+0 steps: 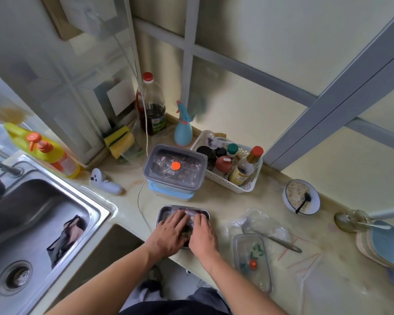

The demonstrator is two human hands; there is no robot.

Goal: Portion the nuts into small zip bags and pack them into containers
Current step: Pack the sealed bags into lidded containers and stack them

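An open steel container (164, 212) sits at the counter's front edge with small zip bags of nuts (192, 216) inside. My left hand (168, 233) and my right hand (203, 235) lie flat side by side on the bags, fingers straight, pressing down. Behind it stands a lidded container (174, 169) with an orange valve, stacked on a blue one, holding more bags. A clear lid (253, 260) with an orange valve lies to the right of my right hand. Loose plastic bags (257, 221) lie crumpled beside it.
A steel sink (32, 214) lies to the left. A white basket of jars (230, 164) stands behind on the right, with a bowl and dark spoon (301, 200), a glass jar (350, 220), stacked blue lids (384, 244) and a metal spoon (280, 242). A white cable (143, 201) crosses the counter.
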